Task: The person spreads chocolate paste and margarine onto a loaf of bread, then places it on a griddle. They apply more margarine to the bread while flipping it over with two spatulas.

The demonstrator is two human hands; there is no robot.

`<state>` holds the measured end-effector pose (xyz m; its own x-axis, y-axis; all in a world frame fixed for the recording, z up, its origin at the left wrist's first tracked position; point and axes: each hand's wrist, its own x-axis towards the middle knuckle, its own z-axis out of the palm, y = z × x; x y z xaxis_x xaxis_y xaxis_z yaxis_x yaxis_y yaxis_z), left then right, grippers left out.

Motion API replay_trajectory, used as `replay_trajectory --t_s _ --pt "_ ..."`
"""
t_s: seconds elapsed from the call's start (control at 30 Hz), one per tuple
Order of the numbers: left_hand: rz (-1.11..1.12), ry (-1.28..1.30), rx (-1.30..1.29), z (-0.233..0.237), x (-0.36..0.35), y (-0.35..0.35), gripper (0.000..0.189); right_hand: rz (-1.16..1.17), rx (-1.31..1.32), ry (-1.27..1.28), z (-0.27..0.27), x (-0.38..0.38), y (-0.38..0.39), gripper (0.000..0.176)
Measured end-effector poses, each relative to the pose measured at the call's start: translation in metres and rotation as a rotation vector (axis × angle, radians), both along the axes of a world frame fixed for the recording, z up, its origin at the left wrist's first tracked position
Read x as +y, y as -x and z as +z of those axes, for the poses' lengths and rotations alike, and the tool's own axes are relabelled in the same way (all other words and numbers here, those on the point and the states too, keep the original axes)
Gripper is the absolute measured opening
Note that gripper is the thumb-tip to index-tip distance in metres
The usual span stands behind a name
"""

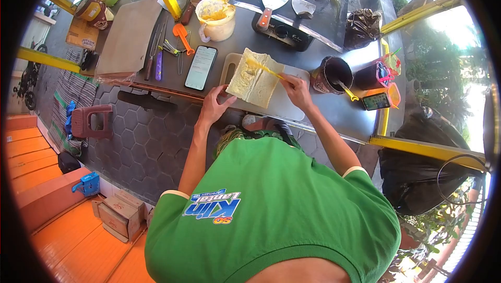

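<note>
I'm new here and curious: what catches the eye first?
Split bread lies on a white board at the middle of the counter; the right hand holds a yellow spreader on it, the left hand touches its near corner. A tub of yellow spread stands behind, to the left.

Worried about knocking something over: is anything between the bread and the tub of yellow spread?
Nothing visible. The counter between the bread and the tub is bare; the phone lies left of that line, the burner right. The right hand holds the spreader on the bread.
</note>
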<state>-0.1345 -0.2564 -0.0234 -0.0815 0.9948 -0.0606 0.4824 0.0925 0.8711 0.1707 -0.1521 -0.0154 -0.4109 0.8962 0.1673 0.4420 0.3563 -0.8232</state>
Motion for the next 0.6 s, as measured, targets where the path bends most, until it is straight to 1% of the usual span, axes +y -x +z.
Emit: replay_trajectory --t_s 0.03,0.1,0.13,0.2,0.23,0.3,0.33,0.37,0.43,0.47,0.53,0.57,0.6 --pt "0.002 -0.001 0.0 -0.003 0.0 -0.001 0.057 0.002 0.0 -0.001 0.003 -0.001 -0.006 0.025" --pt "0.007 -0.088 0.057 -0.004 0.0 -0.006 0.066 0.004 0.059 0.166 0.011 -0.005 -0.017 0.025" --pt "0.002 -0.085 0.06 -0.001 -0.001 -0.01 0.066 -0.001 0.062 0.168 0.015 -0.008 -0.022 0.025" --pt "0.058 -0.079 0.261 0.003 -0.006 -0.023 0.077 -0.227 0.085 0.154 0.021 -0.015 -0.032 0.023" --pt "0.054 -0.074 0.26 -0.001 -0.006 -0.026 0.077 -0.23 0.084 0.159 0.02 -0.02 -0.036 0.023" --pt "0.128 -0.104 0.326 -0.009 -0.004 -0.03 0.085 -0.129 -0.185 -0.262 0.016 -0.032 -0.042 0.032" --pt "0.12 -0.1 0.322 -0.007 -0.003 -0.032 0.085 0.006 -0.38 -0.338 0.006 -0.045 -0.043 0.043" --pt "0.127 -0.074 0.32 -0.005 -0.002 -0.033 0.083 0.076 -0.383 -0.361 -0.005 -0.061 -0.042 0.051" --pt "0.136 -0.052 0.323 -0.006 -0.001 -0.033 0.082 0.161 -0.442 -0.293 0.013 -0.082 -0.042 0.045" --pt "0.14 -0.093 0.339 -0.009 0.001 -0.032 0.082 0.163 -0.438 -0.3 0.023 -0.078 -0.042 0.045" --pt "0.13 -0.118 0.355 -0.01 -0.007 -0.032 0.081 0.192 -0.185 -0.223 0.035 -0.083 -0.049 0.034" --pt "0.128 -0.136 0.353 -0.01 -0.005 -0.031 0.08 0.185 -0.186 -0.226 0.031 -0.076 -0.049 0.034" --pt "0.125 -0.154 0.348 -0.009 -0.003 -0.032 0.078 -0.021 -0.088 -0.104 0.022 -0.062 -0.048 0.03"
